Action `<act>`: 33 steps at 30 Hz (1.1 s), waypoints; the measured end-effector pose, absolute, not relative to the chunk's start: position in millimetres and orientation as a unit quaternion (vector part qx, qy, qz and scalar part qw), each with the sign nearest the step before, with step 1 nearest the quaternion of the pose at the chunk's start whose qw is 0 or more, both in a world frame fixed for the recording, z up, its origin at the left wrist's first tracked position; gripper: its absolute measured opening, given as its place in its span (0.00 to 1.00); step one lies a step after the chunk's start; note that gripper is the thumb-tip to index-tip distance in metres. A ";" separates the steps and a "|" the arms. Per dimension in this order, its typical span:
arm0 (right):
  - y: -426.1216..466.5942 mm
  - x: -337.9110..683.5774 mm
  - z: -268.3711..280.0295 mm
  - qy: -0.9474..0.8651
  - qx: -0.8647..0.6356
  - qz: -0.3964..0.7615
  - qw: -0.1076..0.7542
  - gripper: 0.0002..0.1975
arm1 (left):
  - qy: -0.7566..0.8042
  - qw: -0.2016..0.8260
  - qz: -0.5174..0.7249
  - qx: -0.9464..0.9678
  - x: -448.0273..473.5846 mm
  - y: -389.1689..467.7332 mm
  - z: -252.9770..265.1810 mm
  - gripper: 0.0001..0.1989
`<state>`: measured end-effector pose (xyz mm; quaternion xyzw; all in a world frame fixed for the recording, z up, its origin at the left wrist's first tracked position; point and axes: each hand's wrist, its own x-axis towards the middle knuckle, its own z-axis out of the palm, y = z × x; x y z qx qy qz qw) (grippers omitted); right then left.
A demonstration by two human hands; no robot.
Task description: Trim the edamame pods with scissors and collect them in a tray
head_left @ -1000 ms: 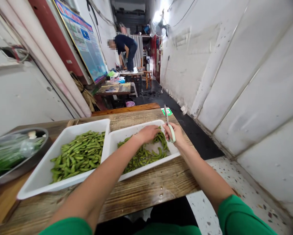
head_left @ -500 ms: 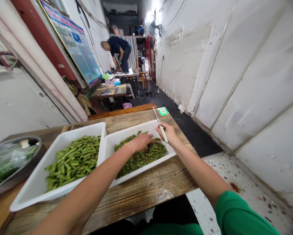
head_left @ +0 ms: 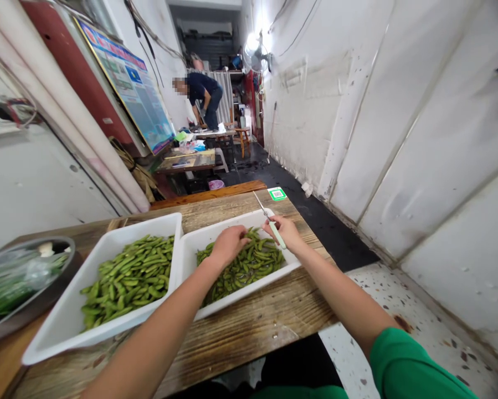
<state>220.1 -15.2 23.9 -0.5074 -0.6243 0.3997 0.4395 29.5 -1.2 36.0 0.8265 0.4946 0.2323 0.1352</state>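
My right hand holds scissors with pale green handles, over the right rim of the right white tray. Their metal blades point away and a little to the left. Green edamame pods lie in this tray, in what looks like shallow water. Above its left part is my left hand, back upward, thumb and fingers apart and slightly bent. I see nothing held in it, though the palm side is hidden. More edamame pods are heaped in the left white tray.
A metal bowl with bagged green vegetables stands at the far left of the wooden table. A green code sticker is at the table's far corner. Further back, a person bends over another table. White walls rise on both sides.
My left hand has moved left over the right tray and lifted from among the pods. My right hand keeps hold of the scissors, their blades now turned further left.
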 end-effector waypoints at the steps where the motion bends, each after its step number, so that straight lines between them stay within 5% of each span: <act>1: -16.8 218.7 22.7 -0.647 -0.503 0.371 0.437 0.18 | 0.527 0.163 0.266 0.790 22.0 -4.3 34.2 0.09; 8: -25.3 209.1 11.1 -0.773 -0.434 0.344 0.310 0.19 | 0.582 0.424 0.429 0.545 1.1 -23.1 13.9 0.17; 25: -38.4 203.6 28.8 -0.789 -0.440 0.365 0.225 0.22 | 0.578 0.353 0.457 0.577 14.8 -12.6 -2.8 0.15; 33: -39.7 205.8 25.3 -0.762 -0.457 0.413 0.201 0.20 | 0.580 0.433 0.424 0.545 17.7 -24.1 11.6 0.14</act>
